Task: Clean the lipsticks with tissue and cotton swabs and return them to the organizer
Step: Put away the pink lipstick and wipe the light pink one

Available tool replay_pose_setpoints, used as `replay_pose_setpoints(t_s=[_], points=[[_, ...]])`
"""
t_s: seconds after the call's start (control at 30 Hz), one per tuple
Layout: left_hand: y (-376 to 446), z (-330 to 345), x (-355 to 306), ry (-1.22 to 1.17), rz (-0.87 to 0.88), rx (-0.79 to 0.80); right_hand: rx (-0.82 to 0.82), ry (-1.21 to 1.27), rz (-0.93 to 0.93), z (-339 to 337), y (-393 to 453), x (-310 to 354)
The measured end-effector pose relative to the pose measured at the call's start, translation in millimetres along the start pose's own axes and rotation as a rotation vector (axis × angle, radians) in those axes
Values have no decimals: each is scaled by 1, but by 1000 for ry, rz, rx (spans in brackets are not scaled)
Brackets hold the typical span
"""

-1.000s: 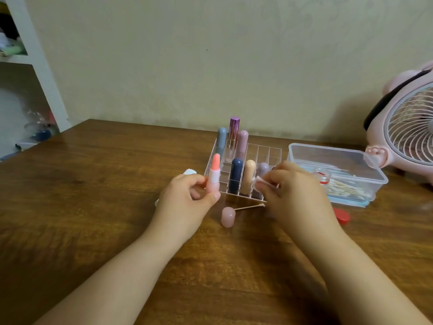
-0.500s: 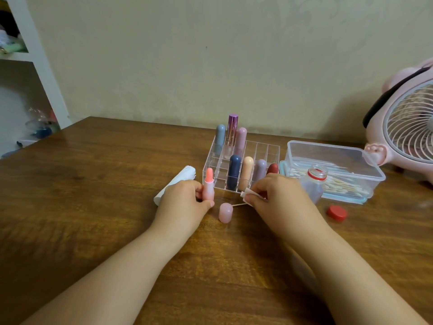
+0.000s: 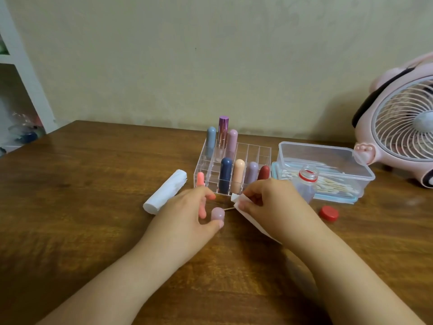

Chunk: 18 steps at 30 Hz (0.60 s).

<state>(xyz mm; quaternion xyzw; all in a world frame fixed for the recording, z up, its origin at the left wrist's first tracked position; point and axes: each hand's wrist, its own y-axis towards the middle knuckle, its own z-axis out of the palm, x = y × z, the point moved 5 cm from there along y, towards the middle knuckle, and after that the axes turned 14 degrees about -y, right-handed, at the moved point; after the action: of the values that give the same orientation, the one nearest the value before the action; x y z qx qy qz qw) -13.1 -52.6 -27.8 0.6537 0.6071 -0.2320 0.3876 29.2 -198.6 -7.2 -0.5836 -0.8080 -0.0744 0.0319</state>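
On the brown wooden counter [image 3: 70, 184] we see a clear acrylic gridded organizer [image 3: 253, 151]. Its back row holds a grey-blue capped lipstick [image 3: 210, 139], a shiny purple metallic tube [image 3: 222, 130] and a mauve capped lipstick [image 3: 232, 141]. Its front row holds an uncapped coral-pink lipstick [image 3: 200, 179] in the left corner cell, then a navy capped lipstick [image 3: 225, 172], a peach capped lipstick [image 3: 239, 172], a lilac capped lipstick [image 3: 252, 172] and a dark red capped lipstick [image 3: 264, 172]; the remaining cells stand bare.

Our left hand [image 3: 185, 219] reaches just in front of the organizer, its fingers curled around a small pale pink lipstick cap [image 3: 218, 213] standing on the counter, thumb against it. Our right hand [image 3: 269, 202] pinches a folded white tissue [image 3: 236, 199] between its fingers. A wooden cotton swab [image 3: 228, 209] lies between the two hands.

To the right, a clear plastic rectangular box [image 3: 328, 156] holds a heap of cotton swabs. Against its front stands a small clear bottle with a red neck ring [image 3: 308, 178], uncapped; a red round cap [image 3: 329, 213] lies nearby. A white tissue roll [image 3: 166, 192] lies left of the organizer, and a pink desk fan [image 3: 403, 127] stands at far right.
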Motion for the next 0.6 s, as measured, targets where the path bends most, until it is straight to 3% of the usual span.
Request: replay_pose_setpoints(t_s=[0.1,0.23,0.3,0.47,0.6], points=[[0,8,-1,63,8,101,17,10,16,-1,-1,-2],[0,9,-1,34,25,79,33,8,20,-6,-3,-5],[1,5,2,-93,-9,37,-56,19,13,-13,-6,-7],[0,2,-1,-686,-177,42,-413,100,-98,-34,-15,-1],[-2,0,-5,-839,-181,71,-450,156,-328,-35,-22,16]])
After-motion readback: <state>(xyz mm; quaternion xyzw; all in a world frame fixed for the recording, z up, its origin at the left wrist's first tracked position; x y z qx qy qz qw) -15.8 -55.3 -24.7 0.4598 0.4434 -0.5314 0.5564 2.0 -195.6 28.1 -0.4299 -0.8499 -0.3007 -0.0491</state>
